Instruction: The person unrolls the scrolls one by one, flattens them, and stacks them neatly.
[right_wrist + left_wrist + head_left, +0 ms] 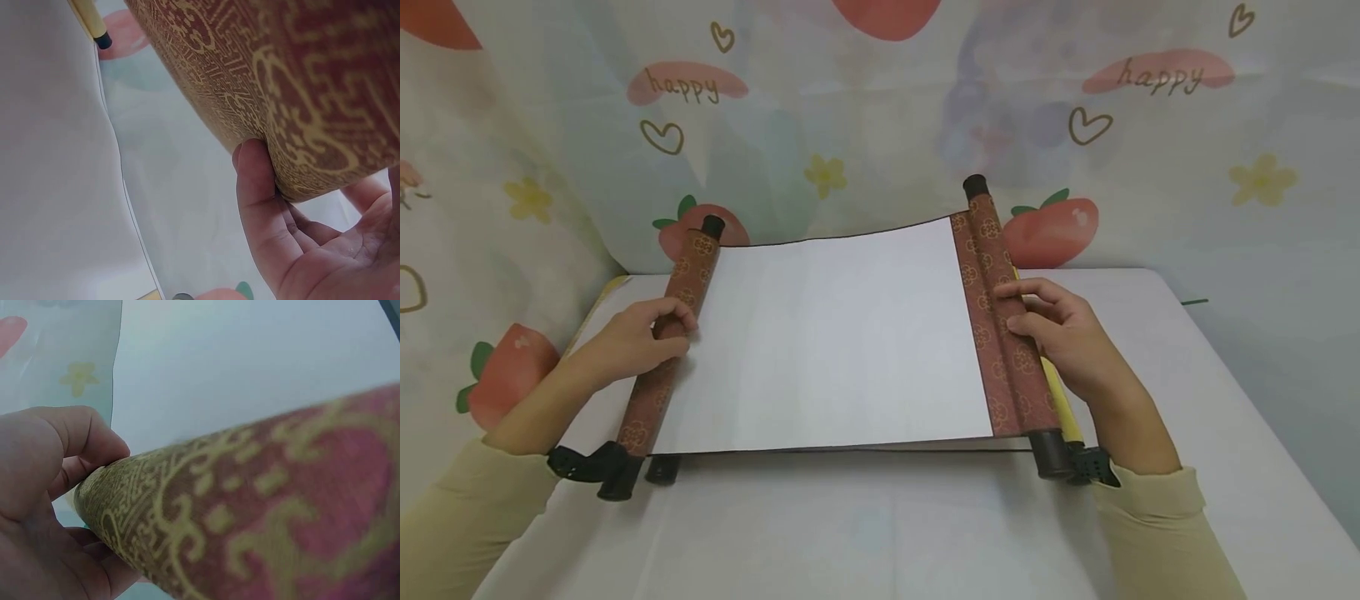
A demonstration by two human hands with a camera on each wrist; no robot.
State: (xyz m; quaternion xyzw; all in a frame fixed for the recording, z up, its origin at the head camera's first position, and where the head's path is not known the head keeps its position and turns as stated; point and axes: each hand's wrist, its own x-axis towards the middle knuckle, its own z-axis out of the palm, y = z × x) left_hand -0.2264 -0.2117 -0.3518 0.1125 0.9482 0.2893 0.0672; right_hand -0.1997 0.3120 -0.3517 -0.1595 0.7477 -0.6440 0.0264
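A hanging scroll with a blank white sheet [835, 342] is spread between two rollers covered in red-brown, gold-patterned cloth, with black knobs at their ends. My left hand [636, 337] grips the left roller [646, 408], its fingers and thumb curled round it; the left wrist view shows the patterned cloth [250, 506] large beside the hand [50, 481]. On the other side my right hand [1067, 333] pinches the right roller [1028, 379] at mid-length. In the right wrist view, fingers [259, 194] press against the roller's patterned cloth [281, 100]. The right roller's top end is higher than the left's.
Beneath the scroll lies another white sheet, with a yellow roller [1060, 400] at right and a black knob [662, 470] at lower left. The table [850, 533] has a white cover. Behind stands a strawberry-patterned cloth [880, 125].
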